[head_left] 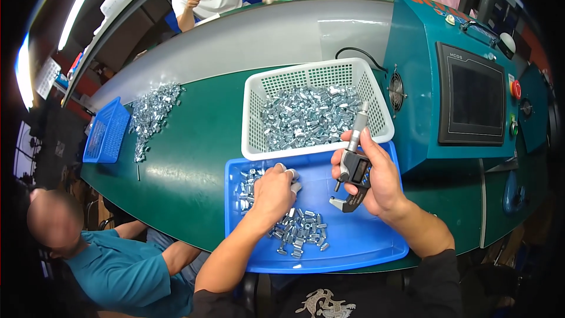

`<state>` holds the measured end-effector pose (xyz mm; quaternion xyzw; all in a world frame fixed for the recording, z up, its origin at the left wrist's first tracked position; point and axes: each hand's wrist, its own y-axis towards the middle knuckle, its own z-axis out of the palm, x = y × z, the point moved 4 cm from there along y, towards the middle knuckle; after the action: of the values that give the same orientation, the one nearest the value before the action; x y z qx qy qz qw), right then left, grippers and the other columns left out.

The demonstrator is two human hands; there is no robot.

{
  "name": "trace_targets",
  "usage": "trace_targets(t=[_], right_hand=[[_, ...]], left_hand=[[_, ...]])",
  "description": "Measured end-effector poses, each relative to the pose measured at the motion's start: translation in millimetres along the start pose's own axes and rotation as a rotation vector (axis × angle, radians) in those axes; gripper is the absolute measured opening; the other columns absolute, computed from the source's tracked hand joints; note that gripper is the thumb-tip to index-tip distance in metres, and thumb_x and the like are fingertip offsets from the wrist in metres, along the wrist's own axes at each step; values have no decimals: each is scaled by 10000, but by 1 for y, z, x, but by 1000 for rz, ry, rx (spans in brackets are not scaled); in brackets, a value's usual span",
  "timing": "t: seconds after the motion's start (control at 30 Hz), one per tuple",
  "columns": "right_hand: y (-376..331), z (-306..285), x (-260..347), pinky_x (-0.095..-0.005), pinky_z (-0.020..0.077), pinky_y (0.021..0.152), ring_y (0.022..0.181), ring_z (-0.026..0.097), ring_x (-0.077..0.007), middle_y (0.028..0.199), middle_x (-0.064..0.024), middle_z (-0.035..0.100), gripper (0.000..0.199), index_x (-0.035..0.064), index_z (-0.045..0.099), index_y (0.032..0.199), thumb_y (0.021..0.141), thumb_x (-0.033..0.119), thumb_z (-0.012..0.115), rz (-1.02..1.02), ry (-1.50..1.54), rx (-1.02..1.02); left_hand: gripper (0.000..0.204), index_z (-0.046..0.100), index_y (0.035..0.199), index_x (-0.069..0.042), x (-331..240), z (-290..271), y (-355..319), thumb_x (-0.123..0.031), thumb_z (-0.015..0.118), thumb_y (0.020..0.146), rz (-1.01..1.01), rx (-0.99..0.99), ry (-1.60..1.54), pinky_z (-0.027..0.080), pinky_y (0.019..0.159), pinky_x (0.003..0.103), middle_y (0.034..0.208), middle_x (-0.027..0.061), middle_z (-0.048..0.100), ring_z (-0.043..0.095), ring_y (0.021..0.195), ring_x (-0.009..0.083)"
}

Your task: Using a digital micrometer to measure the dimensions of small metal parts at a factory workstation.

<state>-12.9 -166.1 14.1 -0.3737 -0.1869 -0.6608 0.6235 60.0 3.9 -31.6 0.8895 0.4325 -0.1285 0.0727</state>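
Note:
A digital micrometer is gripped in my right hand, its barrel pointing up and its frame hanging over a blue tray. The gap between its measuring faces looks empty. My left hand reaches into the left side of this tray, fingers bent together, with pale covers on some fingertips. Whatever it holds is hidden. Small shiny hex metal pieces lie in a heap right of my left wrist, and more of them lie at the tray's left wall.
A white perforated basket full of the same metal pieces stands behind the tray. A teal machine with a dark screen is at right. Another heap lies by a blue basket at far left. A person in teal sits at left.

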Motion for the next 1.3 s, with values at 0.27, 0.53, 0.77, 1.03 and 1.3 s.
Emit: trace_targets(t=[0.27, 0.53, 0.77, 1.03, 1.3], right_hand=[[7, -2, 4, -224, 409, 390, 678, 616, -168, 823, -108, 609, 446, 75, 465, 1127, 960, 477, 368, -9, 48, 5], [8, -5, 7, -217, 418, 382, 680, 624, -169, 834, -123, 609, 453, 87, 475, 1114, 949, 496, 368, -15, 100, 11], [5, -5, 8, -222, 426, 393, 684, 623, -174, 844, -128, 606, 475, 74, 474, 1137, 958, 491, 335, -31, 144, 25], [9, -5, 6, -219, 407, 385, 675, 622, -165, 840, -122, 612, 366, 85, 462, 1083, 978, 420, 357, -33, 104, 16], [7, -4, 10, -210, 398, 381, 662, 620, -151, 821, -108, 615, 325, 104, 463, 1025, 977, 412, 370, -49, 52, 3]], left_hand=[[157, 649, 948, -21, -18, -10, 0, -156, 634, 870, -118, 160, -1328, 472, 583, 235, 818, 44, 646, 585, 680, 94], [257, 598, 1097, 19, -39, -16, -10, -91, 620, 866, -199, 230, -1620, 548, 729, 306, 954, 119, 658, 654, 817, 183], [265, 591, 1101, 32, -40, -15, -15, -94, 614, 869, -153, 239, -1591, 559, 761, 331, 940, 142, 659, 662, 834, 210], [249, 596, 1089, 35, -41, -17, -13, -81, 614, 870, -160, 195, -1588, 564, 749, 327, 936, 145, 661, 665, 809, 207], [259, 594, 1108, 28, -44, -20, -10, -85, 606, 875, -119, 228, -1566, 563, 745, 320, 966, 135, 659, 660, 822, 200]])
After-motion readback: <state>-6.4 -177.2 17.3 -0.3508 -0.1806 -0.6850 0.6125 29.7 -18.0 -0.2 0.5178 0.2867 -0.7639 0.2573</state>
